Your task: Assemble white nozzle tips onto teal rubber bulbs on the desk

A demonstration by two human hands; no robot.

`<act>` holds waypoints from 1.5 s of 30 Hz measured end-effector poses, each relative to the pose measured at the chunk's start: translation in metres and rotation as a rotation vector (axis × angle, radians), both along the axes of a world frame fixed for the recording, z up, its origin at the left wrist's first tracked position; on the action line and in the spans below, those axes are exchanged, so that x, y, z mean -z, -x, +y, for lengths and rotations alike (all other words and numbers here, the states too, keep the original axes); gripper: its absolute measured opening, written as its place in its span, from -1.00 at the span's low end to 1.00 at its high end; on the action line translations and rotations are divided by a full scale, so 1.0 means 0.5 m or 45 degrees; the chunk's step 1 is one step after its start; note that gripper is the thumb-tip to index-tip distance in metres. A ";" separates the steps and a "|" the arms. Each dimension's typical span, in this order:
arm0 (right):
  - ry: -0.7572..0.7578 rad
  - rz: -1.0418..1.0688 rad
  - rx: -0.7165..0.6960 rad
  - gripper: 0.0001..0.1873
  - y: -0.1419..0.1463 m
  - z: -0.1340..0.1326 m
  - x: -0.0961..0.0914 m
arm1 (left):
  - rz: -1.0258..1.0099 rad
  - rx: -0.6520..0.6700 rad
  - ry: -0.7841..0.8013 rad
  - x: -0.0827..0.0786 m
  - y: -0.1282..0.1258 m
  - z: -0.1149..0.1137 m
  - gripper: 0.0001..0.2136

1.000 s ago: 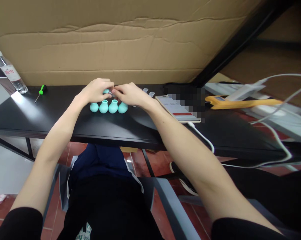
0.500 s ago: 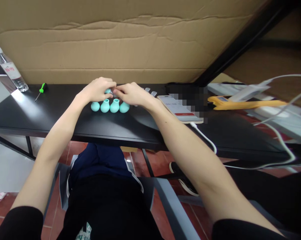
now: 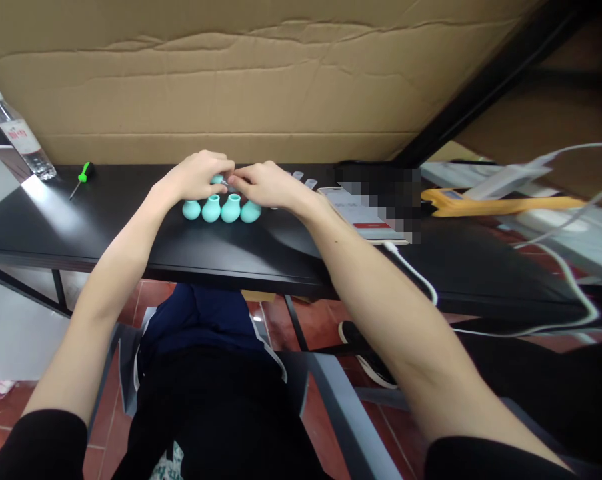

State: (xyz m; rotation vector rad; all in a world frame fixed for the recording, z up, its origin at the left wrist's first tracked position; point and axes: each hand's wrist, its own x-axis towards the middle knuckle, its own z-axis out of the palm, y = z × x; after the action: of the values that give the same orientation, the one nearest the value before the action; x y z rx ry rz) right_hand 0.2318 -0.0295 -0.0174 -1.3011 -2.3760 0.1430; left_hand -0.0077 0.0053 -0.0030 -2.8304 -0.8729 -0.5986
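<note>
Teal piece (image 3: 215,179): held just above the back of the black surface (image 3: 131,233), at the point where my two hands meet. Only a sliver of its rounded top shows; my fingers cover the rest, so its full shape cannot be told.

Left hand (image 3: 197,175): fingers curled and clamped over the teal piece, knuckles toward the camera.

Right hand (image 3: 267,185): fingertips drawn together in a pinch on a small grey part (image 3: 225,180) that touches the teal piece. The part is too small and too covered to identify.

Four teal bulbs (image 3: 221,209): standing in a row on the surface just in front of my hands, necks up, touching or nearly touching. The rightmost lies partly under my right hand.

Small clear pieces (image 3: 301,178): just beyond my right wrist, indistinct.

Phone (image 3: 363,217): flat on the surface to the right, its far end lost under a pixelated block (image 3: 378,190). A white cable (image 3: 413,273) runs from its near end.

Green screwdriver (image 3: 83,176) and water bottle (image 3: 17,137): well apart at far left, the bottle cut off by the frame edge.

Cardboard sheet (image 3: 241,80): closes the view behind the surface.
</note>
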 end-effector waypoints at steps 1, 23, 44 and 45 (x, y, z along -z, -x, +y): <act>0.011 0.000 0.002 -0.59 0.000 -0.002 -0.001 | -0.001 0.001 0.001 -0.001 0.000 0.000 -0.76; 0.030 0.015 0.003 -0.58 -0.003 -0.008 0.001 | -0.021 0.018 0.044 0.002 -0.006 0.007 -0.79; 0.009 -0.013 0.001 -0.56 -0.011 -0.002 0.001 | 0.045 -0.034 0.001 -0.001 -0.005 -0.004 -0.70; 0.009 -0.014 0.003 -0.56 -0.011 -0.001 0.001 | 0.041 -0.032 -0.003 -0.001 -0.005 -0.003 -0.71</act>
State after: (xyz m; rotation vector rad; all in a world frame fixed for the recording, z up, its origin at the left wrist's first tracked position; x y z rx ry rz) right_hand 0.2370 -0.0301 -0.0181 -1.3108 -2.3852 0.1441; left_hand -0.0051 0.0037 -0.0026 -2.8146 -0.8999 -0.5486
